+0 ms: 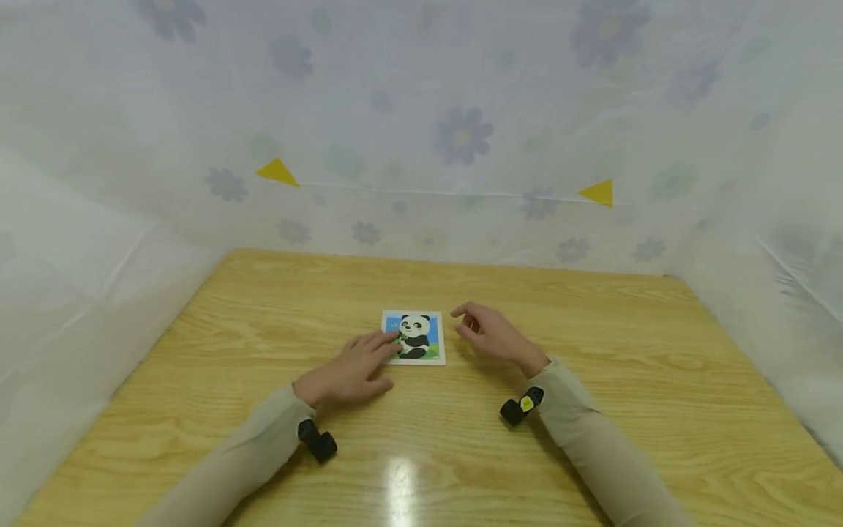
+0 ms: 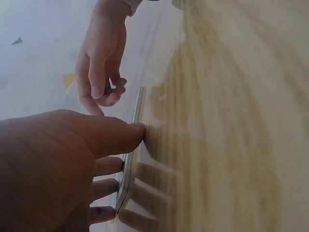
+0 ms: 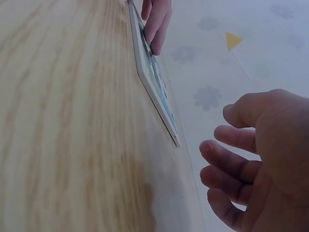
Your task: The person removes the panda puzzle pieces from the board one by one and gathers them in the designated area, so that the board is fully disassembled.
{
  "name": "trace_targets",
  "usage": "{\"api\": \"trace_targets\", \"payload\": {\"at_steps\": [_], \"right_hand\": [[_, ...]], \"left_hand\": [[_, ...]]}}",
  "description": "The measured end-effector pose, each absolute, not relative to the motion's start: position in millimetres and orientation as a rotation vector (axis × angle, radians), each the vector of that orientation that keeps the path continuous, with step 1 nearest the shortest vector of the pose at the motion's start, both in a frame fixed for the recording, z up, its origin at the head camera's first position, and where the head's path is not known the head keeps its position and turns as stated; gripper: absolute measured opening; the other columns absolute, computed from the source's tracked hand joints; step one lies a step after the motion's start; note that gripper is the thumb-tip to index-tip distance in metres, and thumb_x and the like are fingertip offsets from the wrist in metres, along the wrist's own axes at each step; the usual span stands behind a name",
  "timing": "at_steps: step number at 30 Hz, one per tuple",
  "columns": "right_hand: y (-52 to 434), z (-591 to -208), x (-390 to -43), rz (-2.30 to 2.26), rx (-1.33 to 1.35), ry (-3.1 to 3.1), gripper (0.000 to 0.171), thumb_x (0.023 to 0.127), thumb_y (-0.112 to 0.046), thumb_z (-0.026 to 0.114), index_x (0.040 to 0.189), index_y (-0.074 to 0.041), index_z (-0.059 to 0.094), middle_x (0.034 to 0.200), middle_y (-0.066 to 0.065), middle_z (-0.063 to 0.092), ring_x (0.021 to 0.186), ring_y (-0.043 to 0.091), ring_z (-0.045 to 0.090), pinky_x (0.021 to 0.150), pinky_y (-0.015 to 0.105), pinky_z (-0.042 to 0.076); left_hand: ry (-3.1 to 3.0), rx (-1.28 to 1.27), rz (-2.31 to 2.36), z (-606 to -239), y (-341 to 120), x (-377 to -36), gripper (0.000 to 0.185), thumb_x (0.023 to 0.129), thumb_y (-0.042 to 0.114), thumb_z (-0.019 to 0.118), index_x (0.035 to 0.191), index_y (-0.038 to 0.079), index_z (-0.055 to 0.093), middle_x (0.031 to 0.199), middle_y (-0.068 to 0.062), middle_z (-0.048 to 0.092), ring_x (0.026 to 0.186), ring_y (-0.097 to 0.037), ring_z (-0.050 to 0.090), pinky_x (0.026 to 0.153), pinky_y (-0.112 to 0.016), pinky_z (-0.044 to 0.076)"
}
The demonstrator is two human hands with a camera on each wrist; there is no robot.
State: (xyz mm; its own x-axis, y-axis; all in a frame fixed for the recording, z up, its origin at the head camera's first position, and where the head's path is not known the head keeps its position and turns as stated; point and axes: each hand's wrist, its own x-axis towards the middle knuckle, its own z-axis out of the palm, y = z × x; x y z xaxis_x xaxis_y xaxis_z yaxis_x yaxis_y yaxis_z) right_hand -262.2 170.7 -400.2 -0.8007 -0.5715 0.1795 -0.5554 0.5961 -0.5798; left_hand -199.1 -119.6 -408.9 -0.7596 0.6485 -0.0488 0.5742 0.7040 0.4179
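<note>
Floral plastic sheeting (image 1: 461, 132) is walling in the scene on three sides, with two yellow triangle markers (image 1: 276, 173) stuck on the back wall. Wooden counter (image 1: 593, 410) is filling the lower half, glossy, with a light glare near the front edge. Both arms in beige sleeves (image 1: 593, 439) are reaching in, each with a small black wrist camera (image 1: 317, 440) strapped on. Left hand (image 1: 349, 372) is lying flat, straight fingers pressing on the left edge of the panda picture tile (image 1: 413, 337); no grip closed, just fingertips on top and against the rim, as the left wrist view is showing. Right hand (image 1: 490, 335) is hovering just beside the tile's right edge, fingers loosely curled, holding nothing, not touching. Tile is lying flat at the counter's centre, between the two hands. Risk, as a judgement: the tile is thin and flush on a slick surface, so a sideways push from the left fingers is likely sliding it away rather than lifting it; a fingertip pick at the edge could slip off.
</note>
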Motion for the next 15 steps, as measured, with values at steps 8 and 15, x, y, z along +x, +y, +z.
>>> {"api": "trace_targets", "payload": {"at_steps": [8, 15], "right_hand": [[160.2, -397.8, -268.8, -1.039, -1.005, 2.732, 0.025, 0.096, -0.012, 0.057, 0.119, 0.0, 0.059, 0.078, 0.004, 0.059, 0.063, 0.01, 0.048, 0.059, 0.026, 0.043], [147.8, -401.0, -276.3, -0.979, -1.043, 2.67, 0.022, 0.096, -0.013, 0.058, 0.115, -0.003, 0.061, 0.075, 0.001, 0.058, 0.059, 0.008, 0.048, 0.057, 0.024, 0.042]], "left_hand": [[2.678, 1.11, 0.512, -407.3, -104.6, -191.4, 0.056, 0.1, 0.025, 0.049, 0.149, 0.005, 0.033, 0.159, -0.015, 0.019, 0.145, -0.04, 0.016, 0.113, -0.059, 0.016], [2.683, 1.096, 0.552, -406.3, -101.2, -186.3, 0.055, 0.099, 0.025, 0.051, 0.148, 0.004, 0.035, 0.158, -0.017, 0.021, 0.144, -0.042, 0.017, 0.113, -0.06, 0.017]]}}
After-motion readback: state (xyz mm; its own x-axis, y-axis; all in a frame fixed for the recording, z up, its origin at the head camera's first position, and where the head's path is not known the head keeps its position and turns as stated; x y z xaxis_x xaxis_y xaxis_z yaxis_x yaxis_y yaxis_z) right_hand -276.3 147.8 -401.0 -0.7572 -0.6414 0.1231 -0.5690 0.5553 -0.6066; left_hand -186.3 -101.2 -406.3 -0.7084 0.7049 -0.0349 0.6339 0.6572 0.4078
